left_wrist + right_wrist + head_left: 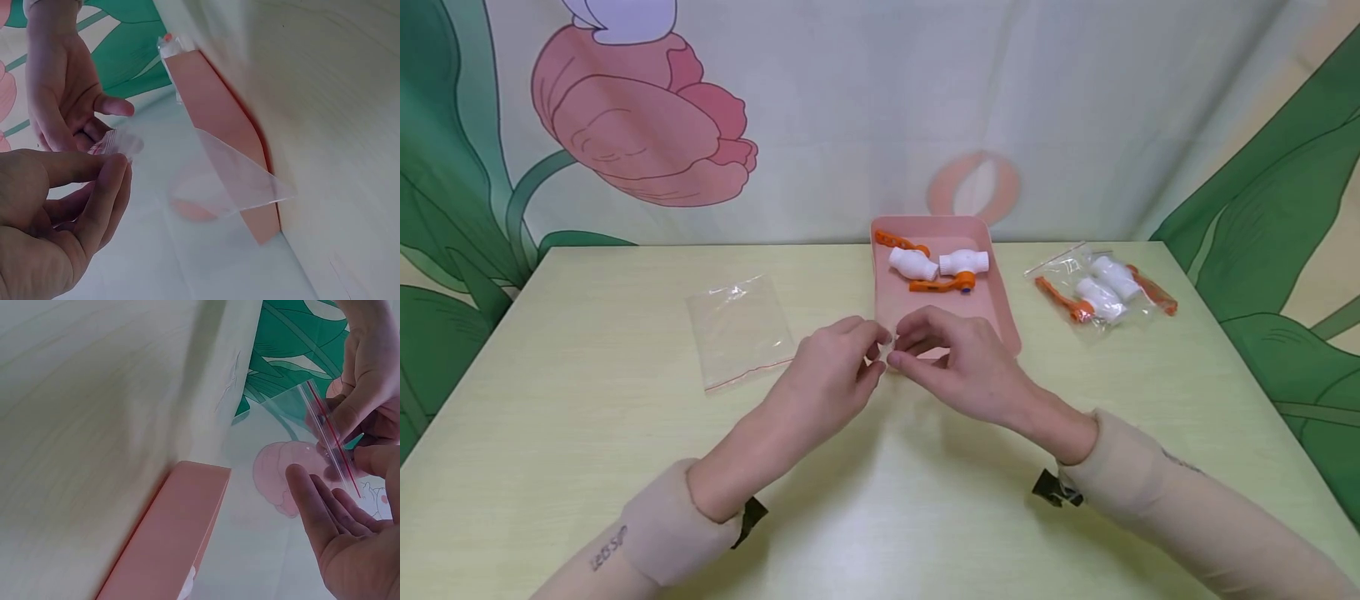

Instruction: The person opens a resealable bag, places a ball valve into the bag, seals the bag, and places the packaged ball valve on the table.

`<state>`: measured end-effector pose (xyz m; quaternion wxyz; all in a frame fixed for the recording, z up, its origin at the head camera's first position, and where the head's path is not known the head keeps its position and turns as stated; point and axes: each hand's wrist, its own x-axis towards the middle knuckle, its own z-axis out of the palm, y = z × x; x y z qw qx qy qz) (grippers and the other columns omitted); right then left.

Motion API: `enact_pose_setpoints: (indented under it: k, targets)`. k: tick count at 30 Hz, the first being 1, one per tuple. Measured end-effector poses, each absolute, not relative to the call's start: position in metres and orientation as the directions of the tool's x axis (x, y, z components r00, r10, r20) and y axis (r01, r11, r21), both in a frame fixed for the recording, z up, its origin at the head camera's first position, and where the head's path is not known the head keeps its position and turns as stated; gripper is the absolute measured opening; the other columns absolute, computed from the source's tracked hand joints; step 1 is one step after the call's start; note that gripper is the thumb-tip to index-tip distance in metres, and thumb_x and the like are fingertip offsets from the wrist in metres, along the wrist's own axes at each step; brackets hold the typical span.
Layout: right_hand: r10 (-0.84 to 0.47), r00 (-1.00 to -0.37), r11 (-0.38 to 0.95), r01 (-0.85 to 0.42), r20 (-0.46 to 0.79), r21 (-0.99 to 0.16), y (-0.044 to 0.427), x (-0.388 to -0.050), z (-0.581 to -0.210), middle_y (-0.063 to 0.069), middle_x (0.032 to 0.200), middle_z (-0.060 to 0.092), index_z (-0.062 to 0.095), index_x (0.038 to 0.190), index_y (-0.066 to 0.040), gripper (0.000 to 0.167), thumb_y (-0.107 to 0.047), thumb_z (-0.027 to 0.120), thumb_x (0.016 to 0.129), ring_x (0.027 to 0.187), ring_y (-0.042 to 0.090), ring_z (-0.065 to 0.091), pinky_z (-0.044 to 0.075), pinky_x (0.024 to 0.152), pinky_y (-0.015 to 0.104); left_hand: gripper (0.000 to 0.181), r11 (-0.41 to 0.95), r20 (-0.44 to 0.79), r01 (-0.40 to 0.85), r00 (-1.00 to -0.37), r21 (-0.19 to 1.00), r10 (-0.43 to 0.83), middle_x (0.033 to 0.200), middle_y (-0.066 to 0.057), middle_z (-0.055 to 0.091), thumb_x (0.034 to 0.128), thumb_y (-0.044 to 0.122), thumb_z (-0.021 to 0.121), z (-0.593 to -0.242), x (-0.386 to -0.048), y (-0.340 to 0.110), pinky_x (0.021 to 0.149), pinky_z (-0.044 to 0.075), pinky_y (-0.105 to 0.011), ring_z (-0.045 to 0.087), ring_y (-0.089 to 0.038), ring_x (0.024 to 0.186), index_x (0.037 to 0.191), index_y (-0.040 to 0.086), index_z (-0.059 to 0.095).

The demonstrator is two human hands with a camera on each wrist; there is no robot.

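Pinching a clear zip bag (234, 175) near its seal, a person's left hand (838, 358) is holding it above the table (625, 417), by the near edge of a pink tray (898, 296). The right hand (970, 367) is meeting it there, thumb standing apart from the fingers; whether it is gripping the film, one cannot tell. The pair appear to be working the bag's mouth open; the next move would be calling for parting the lips without tearing the film. Two white valves with orange levers (964, 262) are lying in the tray, which is sitting at the table's far edge. Toward the far right corner, a filled bag (1101, 287) is resting; left of the tray, a flat bag (737, 333) is lying. Behind, a flower-printed cloth (850, 125) is hanging.
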<state>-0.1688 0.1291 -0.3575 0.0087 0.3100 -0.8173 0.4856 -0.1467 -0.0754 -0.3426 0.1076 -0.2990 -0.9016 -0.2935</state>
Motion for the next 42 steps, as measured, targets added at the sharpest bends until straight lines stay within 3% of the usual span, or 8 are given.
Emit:
enact_pose_setpoints:
  k: [14, 21, 25, 28, 32, 37, 42]
  targets:
    - [-0.411, -0.865, 0.325, -0.433, 0.286, -0.841, 0.13, -0.172, -0.361, 0.006, 0.095, 0.071, 0.069, 0.103, -0.002, 0.012, 0.004, 0.07, 0.092, 0.084, 0.017, 0.071, 0.061, 0.071, 0.035, 0.019, 0.609, 0.399, 0.633, -0.774, 0.478, 0.491, 0.094, -0.011, 0.068, 0.0883, -0.004, 0.076, -0.349, -0.145, -0.068, 0.063, 0.055, -0.023, 0.068, -0.02, 0.076, 0.106, -0.003, 0.068]
    - [-0.384, -0.876, 0.33, -0.427, 0.294, -0.842, 0.134, -0.175, -0.363, 0.008, 0.094, 0.071, 0.069, 0.1, -0.001, 0.013, 0.008, 0.068, 0.091, 0.085, 0.02, 0.07, 0.061, 0.072, 0.03, 0.028, 0.579, 0.409, 0.648, -0.762, 0.495, 0.502, 0.094, -0.007, 0.066, 0.0892, 0.0, 0.077, -0.351, -0.145, -0.065, 0.06, 0.052, -0.023, 0.062, -0.015, 0.073, 0.113, 0.001, 0.063]
    - [-0.38, -0.873, 0.346, -0.439, 0.304, -0.829, 0.137, -0.177, -0.362, 0.006, 0.097, 0.071, 0.07, 0.1, -0.002, 0.014, 0.007, 0.069, 0.09, 0.085, 0.019, 0.069, 0.061, 0.073, 0.031, 0.04, 0.579, 0.416, 0.679, -0.734, 0.452, 0.537, 0.109, -0.007, 0.064, 0.0853, 0.008, 0.084, -0.353, -0.145, -0.066, 0.075, 0.055, -0.029, 0.063, -0.019, 0.091, 0.118, 0.002, 0.062]
    - [-0.375, -0.875, 0.361, -0.441, 0.304, -0.822, 0.139, -0.179, -0.361, 0.006, 0.099, 0.071, 0.07, 0.102, -0.002, 0.014, 0.006, 0.069, 0.09, 0.085, 0.019, 0.069, 0.06, 0.076, 0.032, 0.055, 0.569, 0.42, 0.708, -0.706, 0.419, 0.57, 0.119, -0.009, 0.057, 0.0814, 0.013, 0.089, -0.354, -0.146, -0.066, 0.085, 0.053, -0.033, 0.056, -0.024, 0.107, 0.127, 0.003, 0.059]
    - [-0.369, -0.885, 0.369, -0.419, 0.283, -0.83, 0.141, -0.18, -0.359, 0.007, 0.097, 0.071, 0.07, 0.106, -0.001, 0.015, 0.004, 0.071, 0.092, 0.084, 0.02, 0.069, 0.059, 0.077, 0.034, 0.076, 0.574, 0.428, 0.726, -0.687, 0.379, 0.587, 0.127, -0.013, 0.048, 0.0775, 0.017, 0.092, -0.355, -0.146, -0.067, 0.096, 0.044, -0.042, 0.045, -0.031, 0.118, 0.14, 0.007, 0.051]
    - [-0.361, -0.896, 0.351, -0.388, 0.259, -0.852, 0.142, -0.18, -0.357, 0.007, 0.095, 0.072, 0.071, 0.108, -0.001, 0.015, 0.001, 0.071, 0.093, 0.081, 0.02, 0.069, 0.06, 0.073, 0.033, 0.096, 0.637, 0.393, 0.704, -0.708, 0.315, 0.587, 0.149, -0.018, 0.035, 0.0726, 0.022, 0.096, -0.356, -0.146, -0.067, 0.111, 0.03, -0.057, 0.031, -0.037, 0.14, 0.15, 0.012, 0.039]
    - [-0.347, -0.905, 0.349, -0.368, 0.246, -0.862, 0.143, -0.181, -0.356, 0.007, 0.097, 0.073, 0.073, 0.111, 0.0, 0.017, -0.002, 0.073, 0.094, 0.083, 0.021, 0.07, 0.06, 0.074, 0.03, 0.11, 0.685, 0.338, 0.678, -0.731, 0.267, 0.592, 0.157, -0.019, 0.027, 0.0708, 0.026, 0.097, -0.358, -0.147, -0.069, 0.118, 0.018, -0.058, 0.019, -0.035, 0.149, 0.156, 0.01, 0.03]
